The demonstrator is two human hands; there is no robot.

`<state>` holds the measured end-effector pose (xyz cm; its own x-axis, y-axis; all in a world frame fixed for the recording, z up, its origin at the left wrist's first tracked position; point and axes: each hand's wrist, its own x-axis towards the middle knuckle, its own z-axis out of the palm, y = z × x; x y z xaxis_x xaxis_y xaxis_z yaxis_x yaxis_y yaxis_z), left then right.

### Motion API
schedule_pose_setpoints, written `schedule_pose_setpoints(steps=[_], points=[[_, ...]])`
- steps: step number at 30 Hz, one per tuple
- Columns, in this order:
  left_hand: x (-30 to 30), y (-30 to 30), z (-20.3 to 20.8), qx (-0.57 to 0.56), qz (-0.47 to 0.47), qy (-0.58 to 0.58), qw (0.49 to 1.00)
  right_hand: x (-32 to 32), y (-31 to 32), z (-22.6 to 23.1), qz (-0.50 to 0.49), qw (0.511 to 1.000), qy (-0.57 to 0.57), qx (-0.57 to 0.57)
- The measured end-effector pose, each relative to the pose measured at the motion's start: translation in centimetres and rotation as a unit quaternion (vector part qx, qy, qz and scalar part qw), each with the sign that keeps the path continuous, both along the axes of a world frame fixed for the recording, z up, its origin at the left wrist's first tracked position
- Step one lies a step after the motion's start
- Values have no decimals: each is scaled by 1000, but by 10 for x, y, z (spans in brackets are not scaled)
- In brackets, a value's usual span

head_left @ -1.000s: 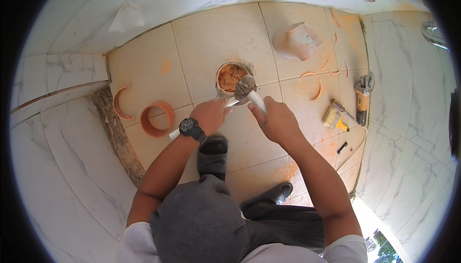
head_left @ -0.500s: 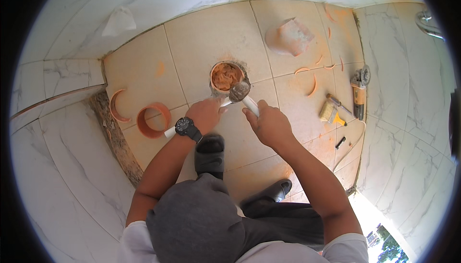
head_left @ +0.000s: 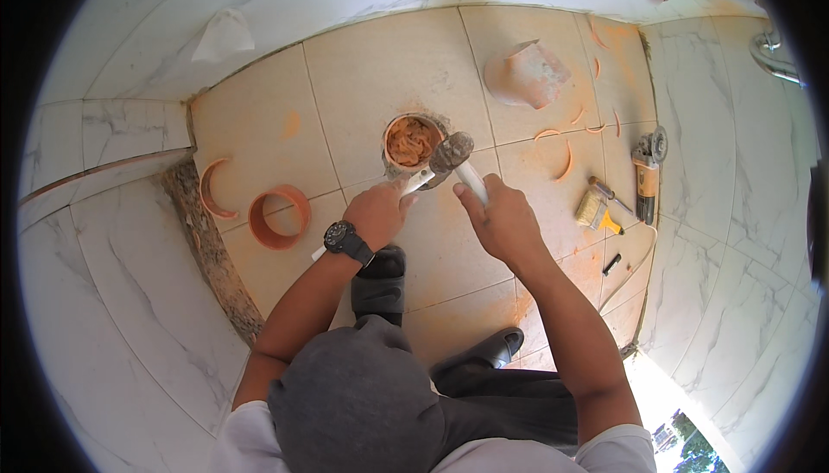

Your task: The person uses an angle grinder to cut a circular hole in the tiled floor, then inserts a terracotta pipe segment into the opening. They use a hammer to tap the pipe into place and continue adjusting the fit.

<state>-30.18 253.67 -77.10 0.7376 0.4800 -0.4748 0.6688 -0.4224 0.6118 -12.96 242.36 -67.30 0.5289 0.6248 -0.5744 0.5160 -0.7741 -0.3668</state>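
Observation:
My left hand is closed around a white bar that has a small dark hole near its far end. That end lies close to the near edge of an orange pipe set in the floor, its mouth stuffed with crumpled brownish material. In my right hand is a hammer, gripped by its white handle. Its dirty grey head hangs just right of the pipe mouth, apart from the bar. The broken floor around the pipe is partly hidden by the hammer head.
Left of my hands lie an orange pipe ring and a curved pipe piece. Farther right are a dusty pipe section, thin orange offcuts, an angle grinder, a paintbrush, a screwdriver and a black marker.
The hammer head has moved right, away from the top end of the white bar. My right hand has shifted right with it. My left hand keeps its grip on the bar.

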Motion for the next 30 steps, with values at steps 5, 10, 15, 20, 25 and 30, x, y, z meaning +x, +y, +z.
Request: schedule_pose_setpoints(steps=[5, 10, 15, 20, 25, 30], points=[[0, 6, -3, -6, -15, -39, 999, 4, 8, 2, 24, 999, 25, -3], [7, 15, -3, -9, -30, 1, 1000, 10, 29, 4, 105, 994, -7, -37], [9, 19, -3, -19, -36, 20, 999, 17, 40, 1, 114, 993, -12, -39], [10, 21, -4, -23, -36, 9, 999, 20, 41, 1, 154, 986, -33, -46], [10, 21, -4, -25, -54, 34, 998, 16, 40, 1, 117, 990, 21, -73], [12, 18, -1, -4, -65, 51, 997, 7, 31, 1, 104, 994, -5, -35]])
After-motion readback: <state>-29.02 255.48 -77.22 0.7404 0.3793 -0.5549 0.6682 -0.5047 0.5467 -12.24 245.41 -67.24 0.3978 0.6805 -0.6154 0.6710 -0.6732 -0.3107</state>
